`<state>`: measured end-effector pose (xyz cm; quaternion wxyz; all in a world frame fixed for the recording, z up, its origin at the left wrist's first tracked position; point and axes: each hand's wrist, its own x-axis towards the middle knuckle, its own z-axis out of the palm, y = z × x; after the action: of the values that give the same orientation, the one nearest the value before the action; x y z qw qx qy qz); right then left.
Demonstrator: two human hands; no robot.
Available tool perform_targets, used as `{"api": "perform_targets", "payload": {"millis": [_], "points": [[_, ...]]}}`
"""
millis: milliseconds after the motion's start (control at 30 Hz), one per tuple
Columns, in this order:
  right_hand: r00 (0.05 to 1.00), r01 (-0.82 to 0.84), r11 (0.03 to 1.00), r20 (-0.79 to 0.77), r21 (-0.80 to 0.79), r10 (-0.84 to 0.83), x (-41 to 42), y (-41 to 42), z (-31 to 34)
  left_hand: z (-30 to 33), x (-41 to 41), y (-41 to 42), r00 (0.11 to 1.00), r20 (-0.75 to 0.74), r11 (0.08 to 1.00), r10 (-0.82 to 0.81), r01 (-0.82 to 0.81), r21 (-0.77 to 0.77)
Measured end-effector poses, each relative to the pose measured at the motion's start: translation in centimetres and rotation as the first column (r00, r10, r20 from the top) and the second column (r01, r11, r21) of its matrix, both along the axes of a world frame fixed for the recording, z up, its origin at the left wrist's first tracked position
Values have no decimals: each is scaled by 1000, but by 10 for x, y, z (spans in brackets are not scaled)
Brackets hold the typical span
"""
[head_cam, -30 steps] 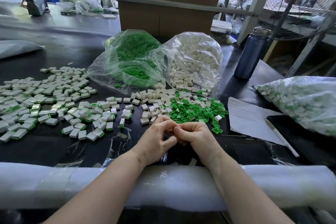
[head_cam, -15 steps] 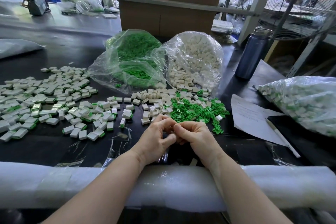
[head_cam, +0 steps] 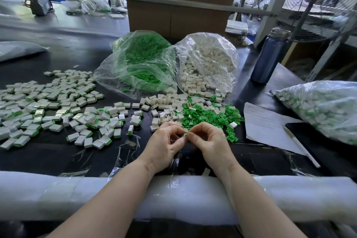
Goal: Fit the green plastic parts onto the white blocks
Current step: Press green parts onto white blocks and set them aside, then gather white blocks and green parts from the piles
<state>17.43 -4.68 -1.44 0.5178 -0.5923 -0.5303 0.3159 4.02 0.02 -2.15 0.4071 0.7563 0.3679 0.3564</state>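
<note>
The left hand point(head_cam: 165, 142) and right hand point(head_cam: 208, 139) meet fingertip to fingertip above the black table point(head_cam: 58, 156), their curled fingers pinching 1 small green plastic part point(head_cam: 185, 134) between them. Behind, 1 clear plastic bag of green parts point(head_cam: 142, 63) lies open beside 1 clear plastic bag of white blocks point(head_cam: 208, 63), both spilling contents. A third, sealed bag of assembled white-and-green pieces point(head_cam: 324, 108) lies right.

Daylight from upper right; glare on bags point(head_cam: 210, 60); wide-angle bending at edges.
</note>
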Motion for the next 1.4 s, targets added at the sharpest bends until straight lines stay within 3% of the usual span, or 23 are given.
{"api": "perform_targets", "payload": {"millis": [100, 200, 333, 500, 800, 1133, 1400], "points": [[997, 79, 997, -3, 26, -79, 2, 0, -1, 0, -2, 1, 998, 22, 998, 61, -61, -5], [983, 183, 982, -24, 40, -182, 6, 0, -3, -1, -6, 3, 972, 64, 974, 225, -224, -25], [955, 287, 956, 56, 54, -290, 8, 2, -6, -3, -14, 11, 809, 152, 822, 568, -568, -46], [886, 417, 907, 198, 50, -418, 13, 3, -10, -3, -19, 18, 709, 97, 715, 699, -695, -70], [815, 503, 864, 337, -8, -472, 12, 3, -7, -4, -17, 15, 738, -194, 750, 646, -661, -18], [759, 285, 958, 602, 32, -246, 3, 4, -11, -6, -12, 9, 731, -233, 766, 642, -599, 233], [602, 196, 980, 794, -43, -85, -5, 8, -14, -8, -7, 9, 724, -409, 830, 556, -466, 305]]}}
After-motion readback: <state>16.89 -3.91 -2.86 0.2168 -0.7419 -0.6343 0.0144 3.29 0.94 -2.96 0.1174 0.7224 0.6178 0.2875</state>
